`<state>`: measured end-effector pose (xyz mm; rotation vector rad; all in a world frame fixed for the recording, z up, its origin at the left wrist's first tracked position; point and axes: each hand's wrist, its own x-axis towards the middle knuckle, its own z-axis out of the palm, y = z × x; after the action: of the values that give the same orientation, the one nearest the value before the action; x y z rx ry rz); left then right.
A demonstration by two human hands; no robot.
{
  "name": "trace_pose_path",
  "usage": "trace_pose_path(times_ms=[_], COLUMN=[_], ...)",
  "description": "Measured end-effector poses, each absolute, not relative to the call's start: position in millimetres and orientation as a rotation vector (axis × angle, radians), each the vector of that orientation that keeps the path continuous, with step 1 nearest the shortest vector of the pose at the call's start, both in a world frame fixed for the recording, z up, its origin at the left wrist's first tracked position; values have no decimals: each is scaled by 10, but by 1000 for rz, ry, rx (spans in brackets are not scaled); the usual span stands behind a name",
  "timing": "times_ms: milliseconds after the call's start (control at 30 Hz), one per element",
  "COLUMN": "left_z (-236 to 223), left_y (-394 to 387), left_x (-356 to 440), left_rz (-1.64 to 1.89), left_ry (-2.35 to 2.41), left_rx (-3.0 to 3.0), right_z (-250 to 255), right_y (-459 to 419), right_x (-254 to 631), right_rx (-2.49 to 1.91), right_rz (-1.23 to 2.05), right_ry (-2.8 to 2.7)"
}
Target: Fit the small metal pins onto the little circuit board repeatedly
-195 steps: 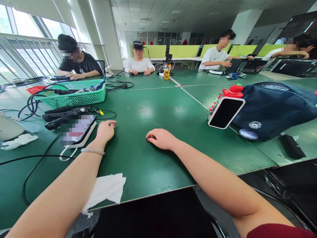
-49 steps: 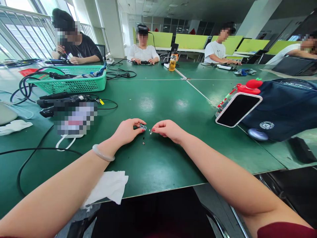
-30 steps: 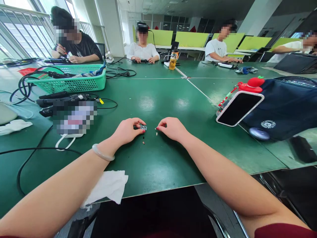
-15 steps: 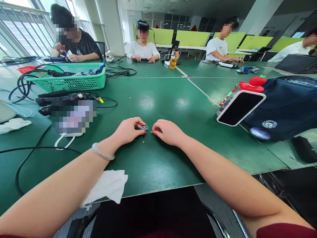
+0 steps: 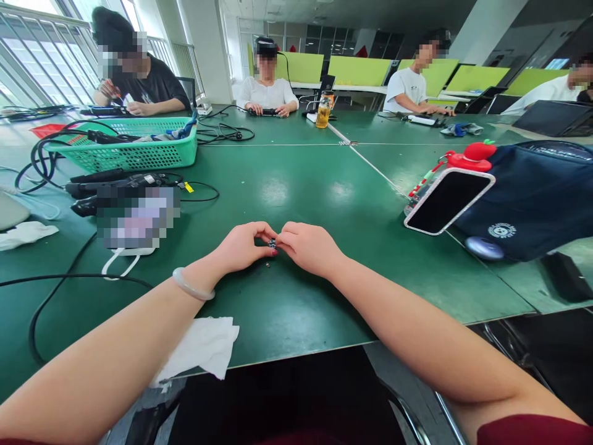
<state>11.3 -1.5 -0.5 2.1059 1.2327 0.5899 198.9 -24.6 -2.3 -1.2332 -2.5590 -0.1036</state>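
My left hand (image 5: 245, 246) is closed, thumb and fingers pinching a small dark circuit board with pale markings (image 5: 272, 244). My right hand (image 5: 308, 246) meets it at the board's right side, its thumb and fingertips pressed together. Whatever those right fingertips hold is hidden or too small to make out. Just below the hands, a tiny reddish-brown part (image 5: 267, 265) lies on the green table (image 5: 296, 303).
A white tissue (image 5: 208, 346) lies by the near edge under my left forearm. Left are a green basket (image 5: 139, 154) and black cables. A phone (image 5: 449, 201) leans before a dark blue bag (image 5: 532, 198) at right. Several people sit across the table.
My right hand has moved left, closing the gap to the board in my left hand. The board has turned or become partly covered by the fingers.
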Motion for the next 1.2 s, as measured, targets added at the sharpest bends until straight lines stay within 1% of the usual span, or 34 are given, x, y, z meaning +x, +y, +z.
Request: trace_pose_path(times_ms=[167,467,933,1067,1200], left_z=[-2,-49,-52,-48,-36], left_y=[-1,70,62,59,44], left_x=[108,62,81,80,89], left_rz=[638,663,616,632,640], left_ry=[1338,1484,1435,1425,1411], left_rx=[2143,2156,2166,2146,2107], right_z=[-9,-94,-162,-158,-150], right_y=[-264,-312,-279,-264,-231], right_x=[2002,1869,1827,1875,1923], right_rx=[-1268,-1200,-1162,-1149,-1229], right_rz=[-83,202,49,89,152], right_ry=[-2519,-2597,-2714,-2713,-2545])
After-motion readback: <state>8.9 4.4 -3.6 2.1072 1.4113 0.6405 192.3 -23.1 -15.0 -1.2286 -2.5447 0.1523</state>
